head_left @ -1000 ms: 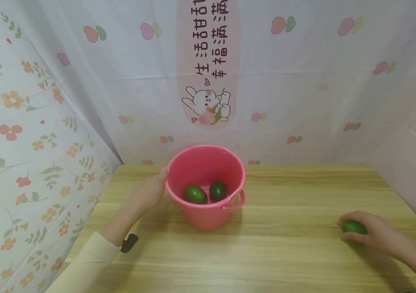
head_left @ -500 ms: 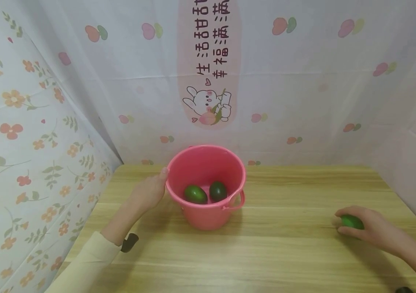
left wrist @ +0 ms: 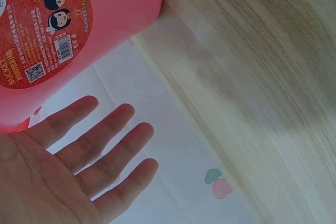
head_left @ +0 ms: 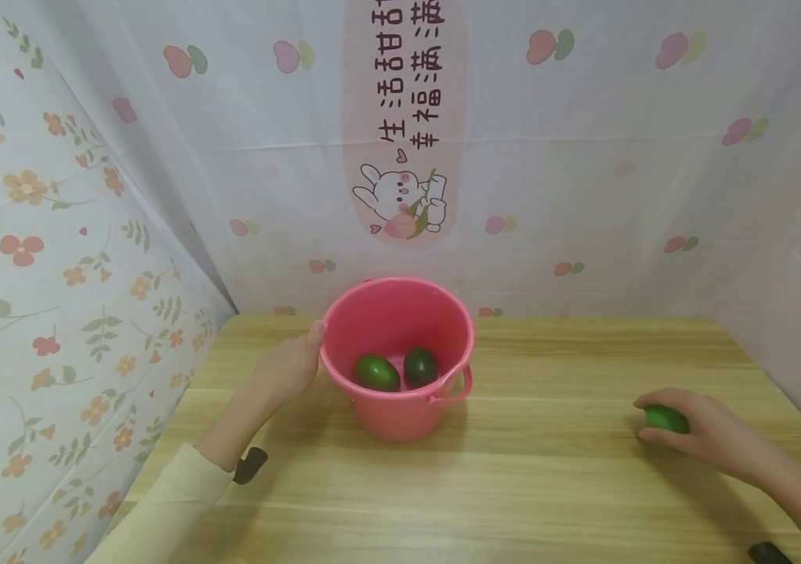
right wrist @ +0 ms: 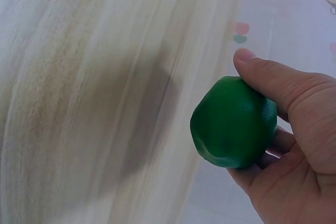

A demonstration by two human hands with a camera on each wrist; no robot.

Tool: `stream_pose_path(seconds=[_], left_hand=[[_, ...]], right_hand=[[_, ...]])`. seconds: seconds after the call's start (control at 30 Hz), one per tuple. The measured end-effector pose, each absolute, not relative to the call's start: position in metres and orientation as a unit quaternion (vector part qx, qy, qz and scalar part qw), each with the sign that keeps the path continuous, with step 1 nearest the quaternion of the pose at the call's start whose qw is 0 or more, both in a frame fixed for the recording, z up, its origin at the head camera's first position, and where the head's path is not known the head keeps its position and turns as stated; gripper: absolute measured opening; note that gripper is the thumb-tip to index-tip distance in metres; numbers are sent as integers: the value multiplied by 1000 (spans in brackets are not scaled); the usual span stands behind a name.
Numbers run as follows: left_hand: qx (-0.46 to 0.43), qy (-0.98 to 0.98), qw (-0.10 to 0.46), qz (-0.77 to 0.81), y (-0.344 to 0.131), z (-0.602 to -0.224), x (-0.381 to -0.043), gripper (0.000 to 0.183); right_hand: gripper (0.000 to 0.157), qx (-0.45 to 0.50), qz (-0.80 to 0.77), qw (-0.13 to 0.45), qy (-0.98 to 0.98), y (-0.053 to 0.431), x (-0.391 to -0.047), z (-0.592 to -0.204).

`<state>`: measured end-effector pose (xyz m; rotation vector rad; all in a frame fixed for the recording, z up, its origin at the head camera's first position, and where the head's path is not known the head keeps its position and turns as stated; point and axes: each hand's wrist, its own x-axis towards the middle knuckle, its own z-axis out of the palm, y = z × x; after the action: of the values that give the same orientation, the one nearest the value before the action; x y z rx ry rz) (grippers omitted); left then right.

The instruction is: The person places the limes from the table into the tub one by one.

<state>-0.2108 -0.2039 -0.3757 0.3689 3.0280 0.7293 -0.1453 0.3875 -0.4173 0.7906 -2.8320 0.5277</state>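
Observation:
A pink bucket (head_left: pixel 400 415) stands on the wooden table, with a green oval fruit (head_left: pixel 376 374) and a darker green one (head_left: pixel 420 368) inside. My left hand (head_left: pixel 288 368) is at the bucket's left side, its thumb right at the rim. In the left wrist view, the four fingers (left wrist: pixel 113 140) extend straight and spread beside the bucket's labelled wall. Over at the right of the table, my right hand (head_left: pixel 707 431) holds a smooth green fruit (right wrist: pixel 233 124) between thumb and fingers. A shadow falls on the wood below that hand.
The wood-grain table (head_left: pixel 549 486) stretches between the bucket and my right hand. Behind it hangs a white curtain (head_left: pixel 584 180) with printed fruit and a rabbit. A flowered cloth (head_left: pixel 76 313) borders the left side. The bucket's handle (head_left: pixel 453 389) hangs at its front right.
My right hand has moved left and slightly farther away across the table, carrying the green fruit. The left hand and the bucket have stayed in place.

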Motion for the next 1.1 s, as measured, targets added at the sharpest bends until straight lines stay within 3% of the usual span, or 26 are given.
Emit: stream_pose_path(seconds=[0.8, 1.1], left_hand=[[108, 968, 12, 227, -202, -373, -209, 89], [117, 967, 4, 228, -203, -373, -209, 89]], right_hand=[[42, 267, 225, 62, -935, 367, -152, -399], [43, 278, 192, 105, -935, 359, -155, -397]])
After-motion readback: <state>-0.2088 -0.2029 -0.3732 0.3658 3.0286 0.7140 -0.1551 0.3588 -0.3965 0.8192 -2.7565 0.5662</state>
